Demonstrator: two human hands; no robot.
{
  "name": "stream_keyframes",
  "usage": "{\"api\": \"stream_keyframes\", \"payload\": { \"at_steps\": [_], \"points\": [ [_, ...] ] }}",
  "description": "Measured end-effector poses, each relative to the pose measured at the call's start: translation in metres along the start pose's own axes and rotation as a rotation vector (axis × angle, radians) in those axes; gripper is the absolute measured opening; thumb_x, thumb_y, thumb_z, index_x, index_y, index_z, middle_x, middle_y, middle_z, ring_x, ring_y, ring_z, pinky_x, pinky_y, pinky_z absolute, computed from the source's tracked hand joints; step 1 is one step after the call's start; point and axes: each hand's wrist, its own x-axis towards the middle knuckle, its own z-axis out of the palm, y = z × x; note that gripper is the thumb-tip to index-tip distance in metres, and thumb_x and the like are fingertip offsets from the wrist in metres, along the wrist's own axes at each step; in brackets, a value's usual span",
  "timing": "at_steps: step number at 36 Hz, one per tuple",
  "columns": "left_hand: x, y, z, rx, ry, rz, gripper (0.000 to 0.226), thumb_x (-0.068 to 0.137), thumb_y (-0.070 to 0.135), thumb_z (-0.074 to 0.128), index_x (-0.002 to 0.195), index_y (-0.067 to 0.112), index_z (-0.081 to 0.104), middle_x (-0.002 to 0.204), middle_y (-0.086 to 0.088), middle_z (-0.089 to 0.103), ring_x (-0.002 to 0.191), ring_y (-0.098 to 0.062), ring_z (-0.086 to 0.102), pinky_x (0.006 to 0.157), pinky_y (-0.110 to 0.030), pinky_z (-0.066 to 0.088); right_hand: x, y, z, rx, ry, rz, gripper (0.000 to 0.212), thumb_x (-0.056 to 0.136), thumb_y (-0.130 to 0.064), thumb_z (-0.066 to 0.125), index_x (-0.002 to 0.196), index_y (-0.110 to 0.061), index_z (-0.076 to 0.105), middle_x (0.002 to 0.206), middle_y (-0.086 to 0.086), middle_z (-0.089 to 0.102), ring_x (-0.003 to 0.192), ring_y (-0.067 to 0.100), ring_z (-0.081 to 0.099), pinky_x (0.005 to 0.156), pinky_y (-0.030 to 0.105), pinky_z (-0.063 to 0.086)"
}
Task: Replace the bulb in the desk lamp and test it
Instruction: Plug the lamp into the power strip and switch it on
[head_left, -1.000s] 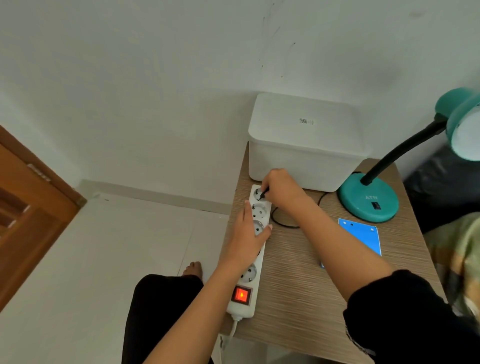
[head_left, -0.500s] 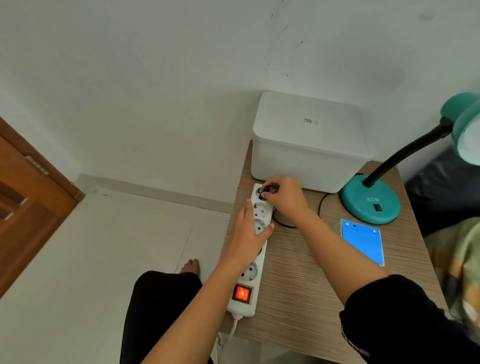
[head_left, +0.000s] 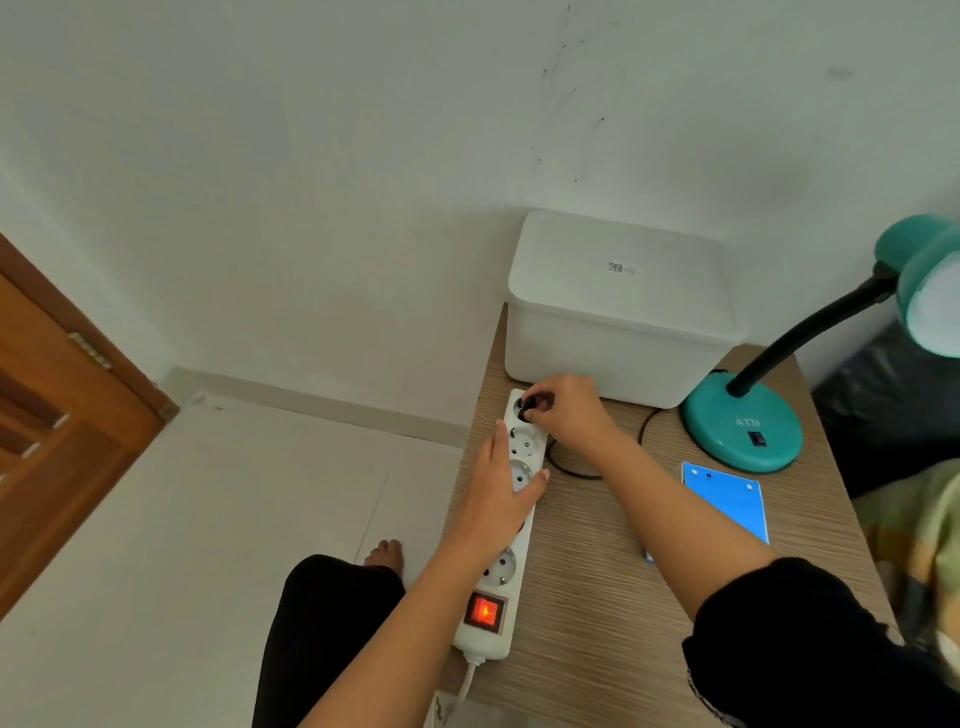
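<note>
A teal desk lamp (head_left: 743, 423) stands at the table's back right; its black neck curves up to the teal shade (head_left: 930, 291) at the frame's right edge. A white power strip (head_left: 498, 582) with a glowing red switch (head_left: 484, 613) lies along the table's left edge. My left hand (head_left: 498, 493) presses flat on the strip's middle. My right hand (head_left: 569, 410) pinches the lamp's black plug (head_left: 535, 404) at the strip's farthest socket. The black cord (head_left: 566, 470) loops on the table towards the lamp. No bulb is visible.
A white lidded box (head_left: 618, 312) sits against the wall behind the strip. A blue card (head_left: 727, 501) lies in front of the lamp base. The wooden table (head_left: 597, 597) ends at the left by my knee (head_left: 332, 623). A wooden door (head_left: 57, 415) is at far left.
My right hand has shifted slightly right at the far socket, so the black plug now shows between its fingers. The left hand stays flat on the strip. The view has tilted a little.
</note>
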Motion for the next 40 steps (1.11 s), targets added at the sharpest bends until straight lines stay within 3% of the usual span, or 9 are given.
{"api": "stream_keyframes", "payload": {
  "at_steps": [7,10,13,15,18,21,23,31,40],
  "points": [
    [-0.006,0.014,-0.004,0.173,0.022,0.04,0.074,0.093,0.038,0.051,0.148,0.007,0.013,0.15,-0.008,0.023,0.138,-0.021,0.025,0.108,-0.019,0.019,-0.026,0.003,-0.028,0.034,-0.137,-0.002,0.023,0.091,-0.022,0.053,0.101,-0.009,0.069,0.085,0.011,0.067,0.077,0.018,0.056,0.077,0.036,0.047],
    [-0.009,0.032,-0.004,0.246,0.084,0.128,0.055,0.095,0.028,0.049,0.14,0.002,0.029,0.138,-0.012,0.035,0.128,-0.026,0.038,0.105,-0.029,0.033,-0.045,0.015,-0.048,-0.009,-0.091,0.013,0.028,0.092,-0.025,0.05,0.106,-0.009,0.067,0.103,0.015,0.069,0.099,0.026,0.061,0.088,0.033,0.046],
    [-0.006,0.061,0.002,0.236,0.139,0.239,0.05,0.097,0.027,0.046,0.137,0.0,0.035,0.141,-0.01,0.037,0.132,-0.024,0.033,0.109,-0.04,0.03,-0.066,0.033,-0.075,-0.042,0.019,0.034,0.035,0.093,-0.027,0.048,0.118,-0.006,0.061,0.122,0.017,0.062,0.115,0.03,0.054,0.097,0.034,0.041],
    [-0.002,0.083,0.012,0.263,0.142,0.282,0.056,0.098,0.034,0.04,0.144,0.005,0.026,0.151,-0.008,0.025,0.141,-0.022,0.02,0.117,-0.034,0.017,-0.08,0.051,-0.094,-0.03,0.078,0.053,0.038,0.094,-0.029,0.047,0.126,-0.008,0.055,0.132,0.016,0.055,0.12,0.029,0.051,0.099,0.034,0.039],
    [0.007,0.115,0.034,0.31,0.111,0.323,0.062,0.099,0.039,0.033,0.148,0.006,0.013,0.157,-0.008,0.009,0.145,-0.018,0.004,0.113,-0.025,0.003,-0.099,0.081,-0.122,-0.094,0.102,0.071,0.041,0.097,-0.028,0.041,0.129,-0.003,0.046,0.14,0.018,0.044,0.13,0.031,0.041,0.104,0.039,0.033],
    [0.015,0.148,0.066,0.335,0.038,0.371,0.062,0.1,0.038,0.03,0.148,0.005,0.008,0.158,-0.009,0.002,0.145,-0.017,-0.003,0.112,-0.025,-0.003,-0.116,0.115,-0.145,-0.166,0.112,0.126,0.054,0.099,-0.029,0.036,0.145,-0.004,0.023,0.157,0.012,0.016,0.146,0.023,0.01,0.116,0.039,0.01],
    [0.016,0.167,0.092,0.313,-0.017,0.371,0.062,0.1,0.038,0.028,0.148,0.006,0.006,0.158,-0.009,-0.001,0.145,-0.017,-0.005,0.112,-0.025,-0.005,-0.128,0.138,-0.156,-0.215,0.138,0.159,0.059,0.099,-0.032,0.033,0.147,-0.005,0.012,0.158,0.011,0.006,0.147,0.021,0.002,0.117,0.038,0.002],
    [0.016,0.202,0.204,0.28,-0.122,0.373,0.058,0.102,0.033,0.023,0.148,0.006,0.0,0.157,-0.008,-0.007,0.144,-0.016,-0.011,0.113,-0.028,-0.009,-0.151,0.216,-0.176,-0.309,0.168,0.225,0.061,0.101,-0.035,0.026,0.148,-0.004,0.002,0.158,0.013,-0.003,0.146,0.022,-0.004,0.117,0.037,0.001],
    [0.026,0.169,0.261,0.249,0.041,0.231,0.059,0.101,0.031,0.026,0.147,0.008,-0.004,0.157,-0.005,-0.01,0.139,-0.008,-0.017,0.112,-0.026,-0.014,-0.131,0.268,-0.159,-0.19,0.109,0.242,0.062,0.1,-0.035,0.026,0.148,-0.004,0.0,0.158,0.013,-0.005,0.146,0.021,-0.005,0.117,0.033,-0.001]
  ]
}}
